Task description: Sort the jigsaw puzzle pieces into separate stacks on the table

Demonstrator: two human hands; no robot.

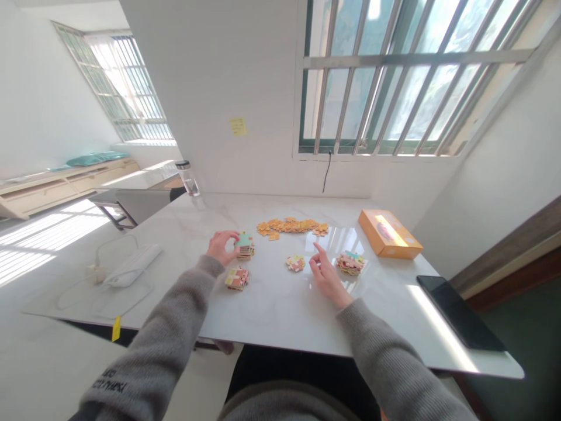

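Marble table, and the action is right at the centre! Left hand is closed on a teal puzzle piece atop the tall stack, fingers pinched around it. Right hand is open and empty, index finger out, near the small pile and the wider stack. Danger spot: that tall stack looks loose, so a sideways tug on the teal piece could topple it onto the lower stack just below. One careless right-hand sweep could scatter the small pile too, and the glossy surface may let pieces slide. Orange pieces stretch in a band beyond, with the orange box to the right. Tablet lies lower right, bottle sits upper left, and a barred window fills the upper right.
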